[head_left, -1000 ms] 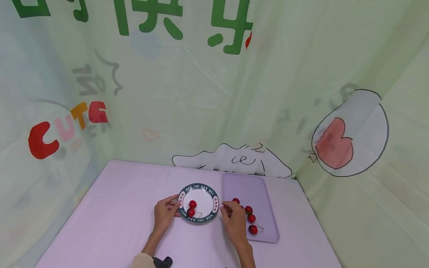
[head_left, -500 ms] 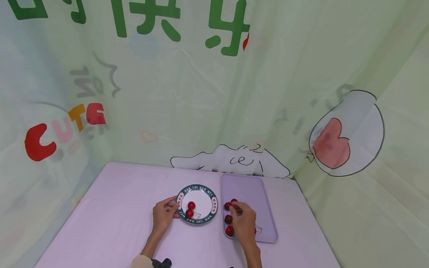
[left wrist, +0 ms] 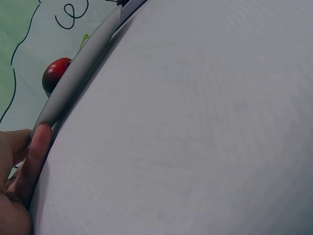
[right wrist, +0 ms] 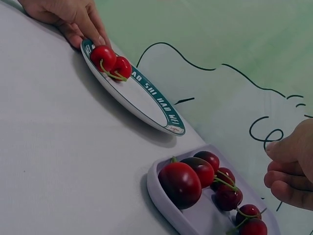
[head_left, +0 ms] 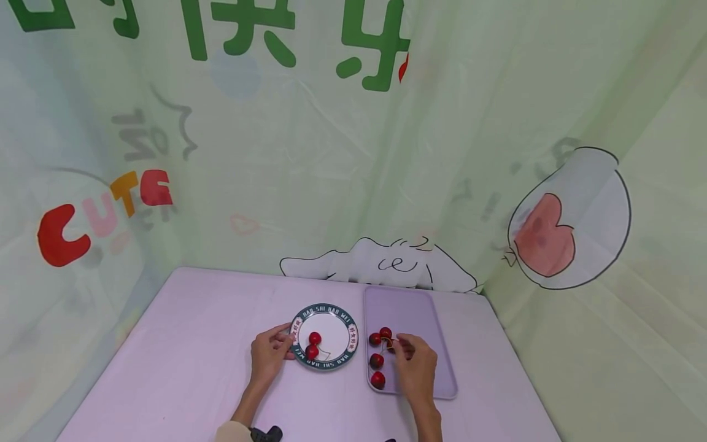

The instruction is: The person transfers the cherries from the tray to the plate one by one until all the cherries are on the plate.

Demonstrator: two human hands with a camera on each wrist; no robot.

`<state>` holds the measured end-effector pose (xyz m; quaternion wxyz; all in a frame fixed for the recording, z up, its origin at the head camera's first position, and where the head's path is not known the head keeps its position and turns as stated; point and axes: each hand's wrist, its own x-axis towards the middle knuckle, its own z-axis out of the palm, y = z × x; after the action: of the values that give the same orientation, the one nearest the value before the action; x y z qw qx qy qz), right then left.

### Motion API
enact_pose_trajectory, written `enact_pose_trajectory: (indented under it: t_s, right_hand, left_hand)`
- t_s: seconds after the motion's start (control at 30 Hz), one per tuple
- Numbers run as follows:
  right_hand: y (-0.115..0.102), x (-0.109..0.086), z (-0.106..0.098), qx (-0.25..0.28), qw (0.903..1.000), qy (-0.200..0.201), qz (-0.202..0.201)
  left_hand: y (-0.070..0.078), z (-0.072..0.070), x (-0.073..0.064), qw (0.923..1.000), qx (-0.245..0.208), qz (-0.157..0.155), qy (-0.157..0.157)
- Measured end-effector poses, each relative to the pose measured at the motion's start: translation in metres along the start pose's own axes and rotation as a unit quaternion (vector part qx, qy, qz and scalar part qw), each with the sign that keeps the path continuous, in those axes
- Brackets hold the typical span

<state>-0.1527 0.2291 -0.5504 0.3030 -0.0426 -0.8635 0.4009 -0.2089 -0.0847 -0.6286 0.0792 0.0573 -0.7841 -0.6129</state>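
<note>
- Nearest me, a black object (head_left: 267, 434) by the left sleeve (head_left: 234, 431) is cut off by the lower border; I can't make out what it is.
- I see the left hand (head_left: 267, 355) holding the left rim of the green-banded plate (head_left: 324, 366), thumb above, a finger beneath. The plate sits just beyond the lilac tray's (head_left: 400, 307) left edge, with two red cherries (head_left: 315, 338) on its left part.
- The right hand (head_left: 418, 363) hangs over the tray, fingers loosely bent, a narrow gap to the thumb, nothing visibly in them. Its tips look close to a stem; I can't tell whether they touch.
- The tray cherries (right wrist: 179, 186) run from its near-left corner up the left edge, some grouped near the middle. The hand hides part of the tray from the head view, so I won't count them.
- I judge the step in hand as handling cherries in the tray while the plate is steadied; the next move calls for a light fingertip pinch, with stems kept untangled.
- Past the desk's (head_left: 221, 319) far edge hangs a printed curtain (head_left: 309, 184), its top lettering cropped.
</note>
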Motion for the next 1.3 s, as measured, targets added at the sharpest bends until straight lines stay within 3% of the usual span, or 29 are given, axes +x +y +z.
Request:
enact_pose_trajectory:
  t_s: [0.23, 0.5, 0.77, 0.9, 1.1, 1.3]
  right_hand:
    - [0.005, 0.001, -0.009, -0.016, 0.9998, 0.014, -0.003]
    - [-0.014, 0.001, -0.031, -0.015, 0.9991, 0.017, 0.035]
    - [-0.023, 0.003, -0.047, -0.049, 0.9969, 0.032, 0.052]
    - [-0.012, 0.003, -0.049, -0.053, 0.9956, 0.044, 0.063]
    - [0.025, 0.004, -0.047, -0.07, 0.9923, 0.049, 0.089]
    - [0.033, 0.004, -0.053, -0.086, 0.9894, 0.036, 0.111]
  left_hand:
    - [0.0, -0.001, 0.0, 1.0, -0.002, -0.004, -0.003]
    - [-0.002, 0.0, 0.001, 1.0, 0.0, -0.008, -0.003]
    - [0.002, -0.001, 0.001, 0.9999, 0.002, -0.01, -0.005]
    - [0.003, -0.002, 0.001, 0.9999, 0.003, -0.011, -0.007]
    - [0.003, -0.003, 0.001, 0.9999, -0.001, -0.009, -0.007]
    - [0.001, -0.002, 0.002, 0.9999, -0.004, -0.012, -0.009]
